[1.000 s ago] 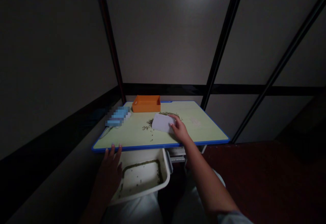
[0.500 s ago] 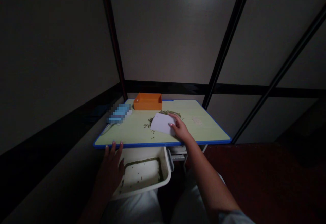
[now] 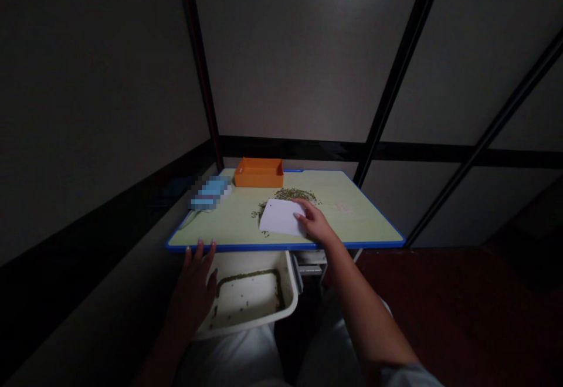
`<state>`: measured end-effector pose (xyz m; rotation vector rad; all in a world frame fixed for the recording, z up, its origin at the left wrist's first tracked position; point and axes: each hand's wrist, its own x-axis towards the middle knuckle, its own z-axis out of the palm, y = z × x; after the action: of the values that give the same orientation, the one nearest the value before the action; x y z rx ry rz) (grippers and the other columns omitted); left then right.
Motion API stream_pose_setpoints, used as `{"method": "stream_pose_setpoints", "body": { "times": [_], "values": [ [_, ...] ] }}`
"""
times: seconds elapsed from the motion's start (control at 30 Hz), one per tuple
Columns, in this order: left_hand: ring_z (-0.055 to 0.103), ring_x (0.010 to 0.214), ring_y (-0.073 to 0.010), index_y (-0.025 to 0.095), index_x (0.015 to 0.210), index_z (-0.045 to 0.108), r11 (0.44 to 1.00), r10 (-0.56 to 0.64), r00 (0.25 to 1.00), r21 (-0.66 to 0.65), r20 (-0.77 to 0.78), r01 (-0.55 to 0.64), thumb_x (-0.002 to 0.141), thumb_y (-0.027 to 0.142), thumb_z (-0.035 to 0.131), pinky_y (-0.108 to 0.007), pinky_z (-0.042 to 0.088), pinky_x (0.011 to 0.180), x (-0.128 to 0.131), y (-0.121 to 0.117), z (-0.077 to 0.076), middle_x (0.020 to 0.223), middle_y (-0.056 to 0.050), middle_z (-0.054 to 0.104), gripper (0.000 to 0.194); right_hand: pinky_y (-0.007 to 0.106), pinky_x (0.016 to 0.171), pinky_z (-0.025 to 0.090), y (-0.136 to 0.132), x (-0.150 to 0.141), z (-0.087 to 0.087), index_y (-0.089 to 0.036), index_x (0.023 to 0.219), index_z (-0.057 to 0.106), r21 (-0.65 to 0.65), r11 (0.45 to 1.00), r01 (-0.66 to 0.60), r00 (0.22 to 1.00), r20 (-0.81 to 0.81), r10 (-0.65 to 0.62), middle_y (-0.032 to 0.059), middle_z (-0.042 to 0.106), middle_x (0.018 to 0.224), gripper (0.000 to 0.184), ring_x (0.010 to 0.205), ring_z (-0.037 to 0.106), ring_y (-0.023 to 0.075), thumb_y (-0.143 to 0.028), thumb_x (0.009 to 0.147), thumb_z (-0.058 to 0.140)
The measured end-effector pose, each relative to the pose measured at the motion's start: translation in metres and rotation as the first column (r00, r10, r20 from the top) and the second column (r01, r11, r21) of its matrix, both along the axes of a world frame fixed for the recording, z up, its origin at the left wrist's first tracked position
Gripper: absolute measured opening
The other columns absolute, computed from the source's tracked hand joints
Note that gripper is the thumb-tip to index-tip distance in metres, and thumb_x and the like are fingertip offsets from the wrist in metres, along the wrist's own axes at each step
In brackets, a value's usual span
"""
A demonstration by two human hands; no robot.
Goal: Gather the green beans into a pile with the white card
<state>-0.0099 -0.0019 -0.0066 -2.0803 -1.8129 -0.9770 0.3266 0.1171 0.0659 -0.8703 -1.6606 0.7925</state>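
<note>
- right hand [image 3: 313, 220]: thumb and fingers pinch white scraper [image 3: 281, 217], on table [image 3: 369, 226] beside small granules [image 3: 295, 194].
- left hand [image 3: 193, 287]: fingers extended, parted, at white tub's [image 3: 253, 261] left side; grip cannot be determined.

Shows a thin white card [image 3: 281, 217], rounded at the corners, with a small dark spot [image 3: 270, 205] near its far left corner, close to the counter's [image 3: 363, 223] front edge. Shows loose greenish grains [image 3: 295, 195] behind and left of it, plus a white open-topped bin [image 3: 259, 296] below that edge, left of centre.
</note>
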Motion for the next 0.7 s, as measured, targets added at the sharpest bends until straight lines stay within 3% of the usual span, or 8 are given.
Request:
{"method": "stream_pose_setpoints", "body": {
  "times": [0.37, 0.7],
  "values": [
    [0.018, 0.151, -0.0376, 0.024, 0.146, 0.040, 0.999, 0.018, 1.000, -0.041, 0.013, -0.017, 0.090, 0.032, 0.043, -0.062, 0.033, 0.116, 0.0011, -0.0031, 0.0041, 0.160, -0.012, 0.034, 0.057, 0.038, 0.091, 0.051, -0.0033, -0.0021, -0.0020, -0.021, 0.127, 0.060, -0.080, 0.997, -0.006, 0.999, 0.042, 0.010, 0.0088, 0.064, 0.125, 0.047, 0.099, 0.062, 0.0215, -0.020, 0.081, 0.060],
    [0.016, 0.152, -0.0384, 0.022, 0.145, 0.042, 0.998, 0.024, 0.999, -0.063, 0.030, -0.022, 0.090, 0.035, 0.043, -0.063, 0.029, 0.118, 0.0019, -0.0032, 0.0055, 0.160, -0.013, 0.035, 0.056, 0.038, 0.095, 0.049, -0.0062, -0.0002, 0.0024, -0.022, 0.128, 0.057, -0.054, 0.996, -0.071, 0.995, 0.065, 0.075, 0.0084, 0.062, 0.128, 0.046, 0.107, 0.060, 0.0222, -0.020, 0.083, 0.059]
  ]
}}
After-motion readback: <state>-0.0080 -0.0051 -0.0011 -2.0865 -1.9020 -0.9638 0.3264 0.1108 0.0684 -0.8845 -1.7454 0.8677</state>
